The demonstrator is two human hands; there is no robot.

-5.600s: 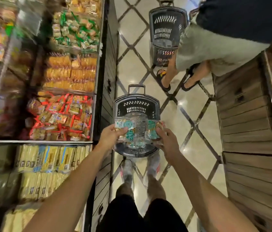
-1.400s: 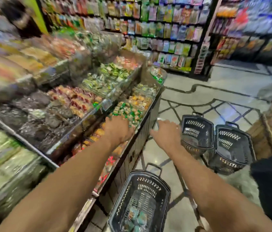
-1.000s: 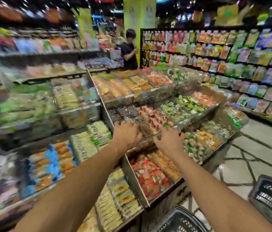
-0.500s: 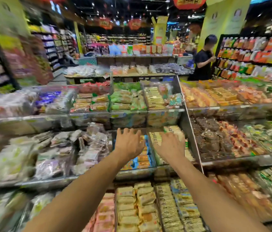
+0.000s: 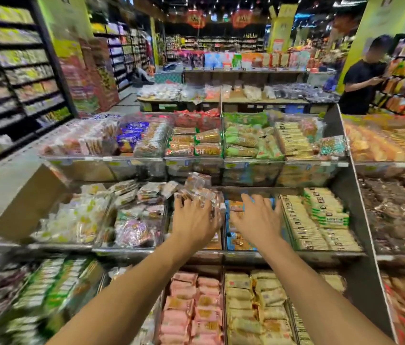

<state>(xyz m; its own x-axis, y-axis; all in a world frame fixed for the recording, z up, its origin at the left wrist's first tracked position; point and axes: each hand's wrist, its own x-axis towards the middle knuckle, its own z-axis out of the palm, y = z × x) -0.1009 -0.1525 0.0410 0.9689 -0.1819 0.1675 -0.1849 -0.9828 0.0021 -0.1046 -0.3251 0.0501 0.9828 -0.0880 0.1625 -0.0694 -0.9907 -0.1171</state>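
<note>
- The left hand (image 5: 194, 220) rested on the clear-wrapped packets (image 5: 197, 189) in the middle-tier bin at frame centre. Its fingers were spread into the pile, and it could not be told whether they gripped.
- The right hand (image 5: 256, 217) hovered released, fingers splayed, over the blue packets (image 5: 237, 241).
- Judged progress: the pick was barely started, with no packet lifted clear.

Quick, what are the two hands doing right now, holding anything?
Left hand: open, fingers spread on the clear snack packs, gripping nothing.
Right hand: open, fingers spread over the blue packs, holding nothing.
</note>
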